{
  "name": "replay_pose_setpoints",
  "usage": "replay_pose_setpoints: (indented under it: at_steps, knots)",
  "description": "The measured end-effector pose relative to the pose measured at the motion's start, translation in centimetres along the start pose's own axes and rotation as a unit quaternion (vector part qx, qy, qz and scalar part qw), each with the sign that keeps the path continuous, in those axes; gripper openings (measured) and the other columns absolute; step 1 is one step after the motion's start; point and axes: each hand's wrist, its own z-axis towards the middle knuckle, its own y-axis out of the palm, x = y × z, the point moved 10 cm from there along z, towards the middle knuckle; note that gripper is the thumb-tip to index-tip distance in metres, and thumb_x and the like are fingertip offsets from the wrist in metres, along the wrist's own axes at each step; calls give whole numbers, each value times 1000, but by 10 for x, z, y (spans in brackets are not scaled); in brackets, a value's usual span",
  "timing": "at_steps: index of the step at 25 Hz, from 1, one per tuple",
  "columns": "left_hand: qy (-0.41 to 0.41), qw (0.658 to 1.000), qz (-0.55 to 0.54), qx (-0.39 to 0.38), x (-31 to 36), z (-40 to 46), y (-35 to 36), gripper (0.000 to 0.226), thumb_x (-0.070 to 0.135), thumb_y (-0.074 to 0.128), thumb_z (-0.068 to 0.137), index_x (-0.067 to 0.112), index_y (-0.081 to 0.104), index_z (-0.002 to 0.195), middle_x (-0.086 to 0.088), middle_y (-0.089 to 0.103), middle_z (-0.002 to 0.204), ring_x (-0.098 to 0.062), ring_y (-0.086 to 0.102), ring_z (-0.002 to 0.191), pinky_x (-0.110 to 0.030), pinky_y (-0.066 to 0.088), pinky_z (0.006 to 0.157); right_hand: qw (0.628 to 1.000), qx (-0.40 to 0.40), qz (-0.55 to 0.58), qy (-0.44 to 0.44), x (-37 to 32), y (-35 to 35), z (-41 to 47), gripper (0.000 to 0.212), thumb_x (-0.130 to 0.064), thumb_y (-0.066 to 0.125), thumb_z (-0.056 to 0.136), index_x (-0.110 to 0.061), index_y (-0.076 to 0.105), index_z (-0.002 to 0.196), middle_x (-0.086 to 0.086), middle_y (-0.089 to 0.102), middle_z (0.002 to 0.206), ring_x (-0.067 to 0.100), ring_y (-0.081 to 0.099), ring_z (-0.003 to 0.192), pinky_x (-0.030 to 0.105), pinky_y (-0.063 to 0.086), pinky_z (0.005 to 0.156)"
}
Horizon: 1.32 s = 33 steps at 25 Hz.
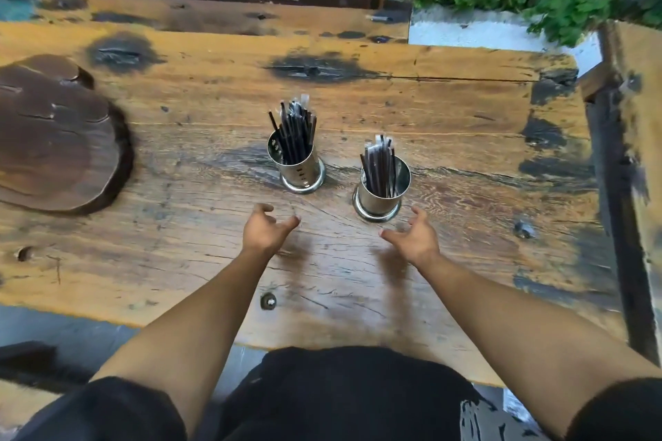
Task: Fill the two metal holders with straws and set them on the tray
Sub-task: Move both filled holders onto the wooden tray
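Steel caught the light on the two metal holders, the left holder [299,163] and the right holder [382,190], which stood upright and apart on the plank table [465,140], each already stuffed with dark straws [296,132]. Both hands were empty with fingers spread, the left hand [267,227] just short of one holder and the right hand [415,236] beside the other, likely shaped to wrap round them. Well off to the left lay the round wooden tray [53,140], bare, so the carrying over seemed the step not yet done.
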Motion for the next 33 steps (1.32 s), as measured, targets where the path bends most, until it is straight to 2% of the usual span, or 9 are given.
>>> replay_pose_setpoints:
  at_steps: [3, 6, 11, 14, 19, 22, 27, 30, 33]
  knots:
    - [15, 999, -45, 12, 12, 35, -6, 88, 42, 89, 70, 18, 40, 139, -12, 53, 134, -28, 55, 122, -40, 47, 101, 999, 35, 30, 0, -5, -2, 13, 120, -31, 95, 68, -15, 18, 159, 14, 30, 159, 30, 35, 145, 38, 32, 119]
    - [62, 996, -56, 5, 33, 62, -3, 120, 40, 94, 63, 22, 21, 155, -10, 35, 153, -25, 35, 144, -44, 33, 120, 998, 35, 47, -27, -13, 7, 28, 129, -35, 98, 60, -18, 18, 159, 10, 27, 157, 26, 32, 145, 33, 28, 118]
    - [102, 990, -94, -35, 47, 99, 13, 146, 52, 98, 46, 33, 6, 158, 3, 27, 161, -14, 26, 149, -33, 24, 123, 993, 30, 93, -66, -28, 19, 50, 128, -50, 99, 44, -25, 30, 149, 6, 44, 145, 21, 46, 136, 38, 35, 119]
    - [134, 984, -106, -54, 56, 110, 23, 143, 49, 100, 44, 34, 12, 156, 6, 38, 157, -9, 37, 144, -34, 29, 122, 988, 22, 136, -70, -29, 24, 56, 128, -52, 100, 42, -25, 34, 148, 8, 49, 145, 21, 50, 136, 43, 39, 117]
    - [158, 975, -152, -42, 70, 116, 38, 115, 38, 101, 48, 35, 35, 141, 39, 56, 123, 13, 53, 120, -6, 40, 102, 981, 24, 172, -83, -27, 25, 57, 109, -48, 101, 47, -44, 40, 137, -2, 60, 136, 14, 58, 128, 41, 45, 113]
    - [145, 974, -172, -32, 72, 115, 40, 104, 34, 100, 50, 39, 38, 133, 28, 62, 121, 9, 58, 117, -20, 45, 106, 980, 32, 183, -78, -23, 24, 56, 98, -46, 100, 47, -65, 39, 121, -11, 65, 129, 6, 60, 123, 34, 46, 110]
    - [151, 971, -183, -37, 69, 101, 39, 101, 30, 100, 54, 33, 41, 137, 21, 65, 124, 4, 61, 118, -23, 49, 105, 978, 18, 186, -92, -27, 24, 48, 104, -43, 100, 51, -38, 40, 136, -11, 67, 127, 8, 62, 122, 38, 47, 112]
    - [148, 973, -175, -36, 57, 87, 34, 102, 38, 100, 51, 37, 43, 136, 16, 66, 126, -3, 62, 120, -40, 48, 109, 975, 25, 198, -97, -31, 23, 36, 103, -50, 99, 47, -40, 43, 133, -9, 68, 126, 13, 64, 121, 44, 49, 110]
    - [153, 973, -173, -18, 48, 63, 22, 99, 42, 99, 50, 37, 46, 134, 18, 67, 124, -3, 62, 120, -43, 47, 110, 975, 24, 187, -114, -39, 20, 19, 105, -55, 98, 45, -35, 45, 134, -7, 68, 125, 16, 65, 120, 45, 49, 109]
